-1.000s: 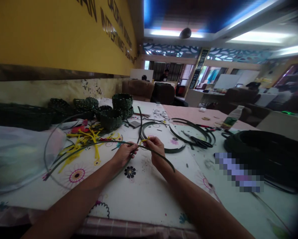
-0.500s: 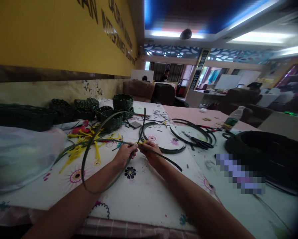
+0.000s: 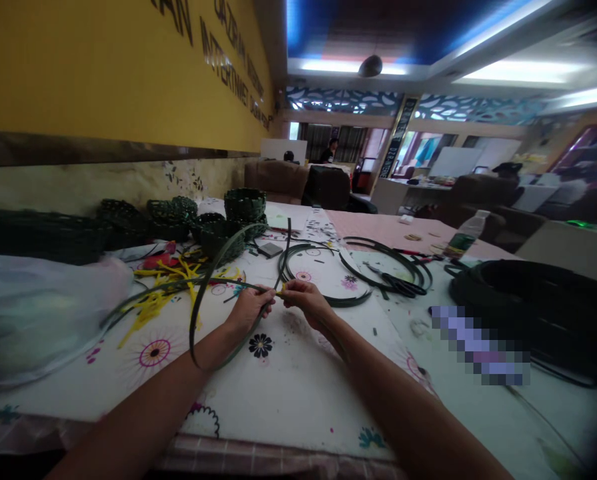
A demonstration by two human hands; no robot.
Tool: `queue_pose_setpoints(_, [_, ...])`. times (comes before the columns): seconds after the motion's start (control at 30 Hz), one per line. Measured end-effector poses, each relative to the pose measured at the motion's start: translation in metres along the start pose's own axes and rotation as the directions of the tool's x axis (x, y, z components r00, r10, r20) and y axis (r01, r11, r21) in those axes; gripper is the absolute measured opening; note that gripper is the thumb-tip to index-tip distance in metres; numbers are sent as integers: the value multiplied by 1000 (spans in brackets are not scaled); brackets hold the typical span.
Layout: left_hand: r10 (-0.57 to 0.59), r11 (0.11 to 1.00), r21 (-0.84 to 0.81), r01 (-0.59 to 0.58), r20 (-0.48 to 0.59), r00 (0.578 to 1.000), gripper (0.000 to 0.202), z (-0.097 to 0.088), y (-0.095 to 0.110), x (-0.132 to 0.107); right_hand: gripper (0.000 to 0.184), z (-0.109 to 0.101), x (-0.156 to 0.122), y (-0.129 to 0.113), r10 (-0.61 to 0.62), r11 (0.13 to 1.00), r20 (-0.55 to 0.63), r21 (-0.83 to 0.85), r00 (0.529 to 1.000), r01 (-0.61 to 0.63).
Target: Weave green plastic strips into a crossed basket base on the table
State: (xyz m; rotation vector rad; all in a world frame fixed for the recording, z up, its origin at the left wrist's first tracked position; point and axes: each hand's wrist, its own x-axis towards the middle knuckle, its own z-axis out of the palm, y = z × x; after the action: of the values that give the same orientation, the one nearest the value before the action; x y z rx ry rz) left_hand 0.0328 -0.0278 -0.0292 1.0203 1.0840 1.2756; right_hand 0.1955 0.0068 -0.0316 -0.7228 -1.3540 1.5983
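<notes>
Closest to me, my two forearms reach out over the flowered cloth (image 3: 288, 393) that covers the table. My left hand (image 3: 251, 308) is clenched on a dark green strip (image 3: 192, 320), thumb and fingertips pinching it just above the cloth. My right hand (image 3: 303, 300) meets it almost fingertip to fingertip and pinches the same strip, where a small yellow bit (image 3: 282, 288) shows between the two hands. From that pinch the strip swings out left in a wide loop, dips beside my left wrist and arcs back up toward the baskets. More thin green lengths run from my left hand away to the left, low over the cloth.

Left of the loop lies a tangle of yellow strips (image 3: 178, 273) with something red among them, and nearer the edge a pale plastic bag (image 3: 38, 307). Just beyond my hands, flat green coils (image 3: 393, 267) lie on the cloth. To the right sits a big dark coil (image 3: 533, 300), well apart from my hands, with a bottle (image 3: 466, 237) behind it.

Farther back, a row of dark woven baskets (image 3: 243, 203) stands along the yellow wall (image 3: 103, 67). At the far end of the room a person (image 3: 332, 148) sits beyond some chairs, too small to make out.
</notes>
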Motion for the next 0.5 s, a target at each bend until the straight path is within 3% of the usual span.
queue_pose_setpoints(0.3, [-15,982,190,13,8,1000,25,1,-2,-2,13,-6,6,-6,-50,960,50,-273,998,62])
queue_pose_setpoints(0.4, [-43,976,212,39,13,999,26,1,-6,-3,8,-2,4,-9,-157,862,105,-470,982,188])
queue_pose_setpoints(0.5, [-25,973,231,21,16,1000,26,0,-8,-4,7,7,-2,-16,-254,689,205,-648,945,326])
